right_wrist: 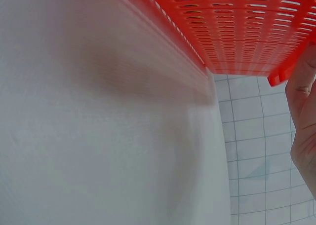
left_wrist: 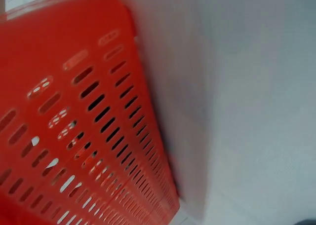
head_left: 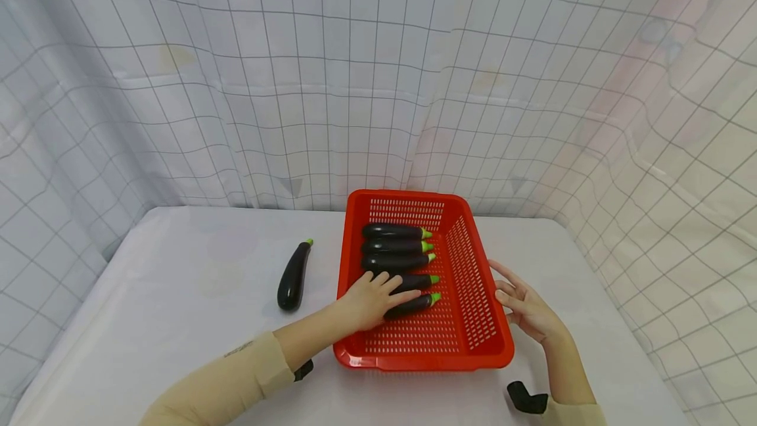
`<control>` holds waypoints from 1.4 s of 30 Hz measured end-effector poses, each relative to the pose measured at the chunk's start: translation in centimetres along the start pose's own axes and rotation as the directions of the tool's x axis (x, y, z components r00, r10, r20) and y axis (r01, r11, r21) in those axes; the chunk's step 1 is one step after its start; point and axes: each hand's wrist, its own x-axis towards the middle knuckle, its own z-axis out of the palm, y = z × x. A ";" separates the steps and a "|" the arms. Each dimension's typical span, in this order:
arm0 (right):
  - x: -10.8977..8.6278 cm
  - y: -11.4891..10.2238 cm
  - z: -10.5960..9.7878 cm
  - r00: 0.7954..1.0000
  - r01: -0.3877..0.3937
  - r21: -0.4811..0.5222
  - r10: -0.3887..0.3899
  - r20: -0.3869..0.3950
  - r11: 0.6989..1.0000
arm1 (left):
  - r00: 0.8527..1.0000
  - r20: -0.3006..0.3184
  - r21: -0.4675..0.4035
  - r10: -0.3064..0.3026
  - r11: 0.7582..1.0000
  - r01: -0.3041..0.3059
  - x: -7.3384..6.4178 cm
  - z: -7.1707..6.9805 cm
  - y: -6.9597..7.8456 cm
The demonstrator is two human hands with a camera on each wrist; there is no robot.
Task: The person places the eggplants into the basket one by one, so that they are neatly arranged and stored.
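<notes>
A red plastic basket [head_left: 414,363] stands on the white table with several dark eggplants [head_left: 395,263] lying crosswise in it, their green stem ends to the right. My left hand [head_left: 368,304] reaches in over the left rim. Its spread fingers lie over the two nearest eggplants, the thumb along the front one [head_left: 411,307]; the palm hides their left ends. Outside the right rim, my right hand [head_left: 529,311] has its fingertips right at the basket edge, fingers loosely bent. The right wrist view shows part of this hand [right_wrist: 305,106] beside the basket wall [right_wrist: 237,32].
One more eggplant [head_left: 293,278] lies on the table [head_left: 213,321] left of the basket, stem pointing away. White grid-patterned curtains [head_left: 331,84] hang behind the table and on both sides. The slotted basket side [left_wrist: 94,111] fills much of the left wrist view.
</notes>
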 end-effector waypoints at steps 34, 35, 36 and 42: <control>-0.2 -0.9 0.8 1.000 -0.025 -0.007 0.025 -0.010 1.000 | 0.789 -0.071 -0.820 -0.610 0.487 0.302 -8.8 1.9 -9.9; -0.2 -0.9 0.8 1.000 -0.025 -0.010 0.025 -0.010 1.000 | 0.783 -0.066 -0.838 -0.618 0.460 0.293 -9.1 2.1 -10.0; -0.2 -0.9 0.8 1.000 -0.026 -0.013 0.026 -0.007 1.000 | 0.776 -0.059 -0.854 -0.627 0.434 0.286 -9.4 2.3 -10.1; -0.2 -0.6 0.4 1.000 -0.023 -0.021 0.023 0.003 1.000 | 0.739 -0.023 -0.918 -0.674 0.307 0.251 -10.8 3.8 -10.8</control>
